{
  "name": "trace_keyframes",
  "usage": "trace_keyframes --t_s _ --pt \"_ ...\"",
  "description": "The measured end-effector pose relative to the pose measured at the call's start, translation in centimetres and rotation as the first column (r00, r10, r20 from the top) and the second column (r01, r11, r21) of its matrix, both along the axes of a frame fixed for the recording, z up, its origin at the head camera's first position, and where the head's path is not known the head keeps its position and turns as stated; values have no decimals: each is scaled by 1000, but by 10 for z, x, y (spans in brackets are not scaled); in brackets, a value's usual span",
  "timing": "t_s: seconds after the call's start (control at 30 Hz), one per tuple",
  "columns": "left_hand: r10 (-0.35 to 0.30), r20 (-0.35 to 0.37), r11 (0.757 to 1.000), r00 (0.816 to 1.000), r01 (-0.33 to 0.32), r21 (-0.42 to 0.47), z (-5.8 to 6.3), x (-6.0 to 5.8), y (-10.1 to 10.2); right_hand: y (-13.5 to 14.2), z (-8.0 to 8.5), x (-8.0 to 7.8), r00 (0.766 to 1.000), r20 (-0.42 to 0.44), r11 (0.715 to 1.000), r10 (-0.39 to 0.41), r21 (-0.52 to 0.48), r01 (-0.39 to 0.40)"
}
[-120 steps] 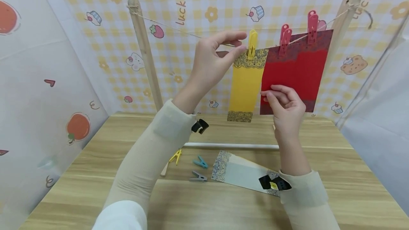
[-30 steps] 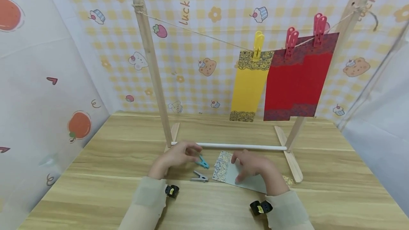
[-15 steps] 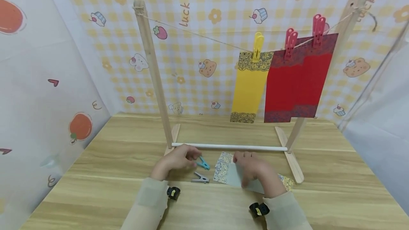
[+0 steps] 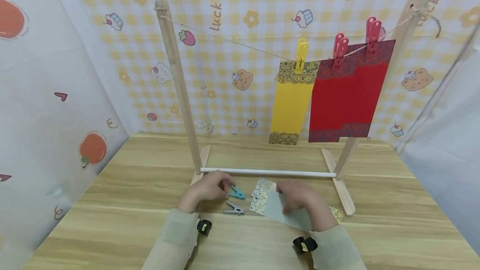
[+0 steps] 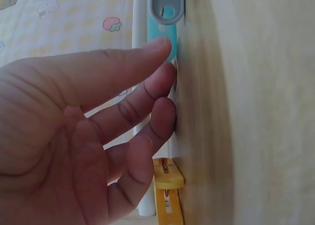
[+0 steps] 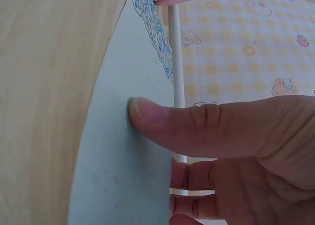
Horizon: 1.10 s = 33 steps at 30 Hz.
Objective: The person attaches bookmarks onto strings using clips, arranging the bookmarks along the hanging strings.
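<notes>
Getting pinched by right hand [image 4: 295, 196] before rack [image 4: 268, 172]: pale card [image 4: 275, 211]; left hand [image 4: 211, 186] seen at blue clip [image 4: 238, 193], grip can't be told.

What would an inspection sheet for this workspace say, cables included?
Surface: wood-grain tabletop.
Job's things: on a string, a yellow clothespin holds a yellow strip, and two red clothespins hold overlapping red strips; a pale blue strip is below.
Clutter: gray clothespin and loose yellow clothespin on the tabletop.
Left hand: fingertips at a teal clothespin; pinch uncertain.
Right hand: pinches the pale blue strip.
Cables: nothing seen.
Surroundings: wooden stand, yellow-checked backdrop.
</notes>
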State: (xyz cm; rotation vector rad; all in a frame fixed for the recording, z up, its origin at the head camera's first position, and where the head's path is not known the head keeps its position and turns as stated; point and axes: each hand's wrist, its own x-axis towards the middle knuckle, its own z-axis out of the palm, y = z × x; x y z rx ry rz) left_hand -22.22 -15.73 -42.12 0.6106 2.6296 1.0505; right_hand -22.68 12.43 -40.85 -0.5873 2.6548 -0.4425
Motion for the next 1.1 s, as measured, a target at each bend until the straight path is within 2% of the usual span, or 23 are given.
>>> trace_keyframes --t_s 0.3,0.53,0.7,0.83,1.1 --pt "0 61 1000 998 -1 8 4 2 -1 5 3 -2 1000 12 997 26 -71 -25" --pt "-38 106 999 994 36 23 7 2 -4 9 8 -1 997 55 990 48 -134 -40" --pt "-55 77 998 996 53 33 8 0 -7 9 9 -1 996 82 986 32 -164 -18" --pt "-78 45 996 996 76 35 9 -1 -7 10 10 -1 996 75 983 50 -182 -36" --pt "-98 68 990 993 91 109 10 -2 -8 13 13 -3 993 60 968 104 -237 -87"
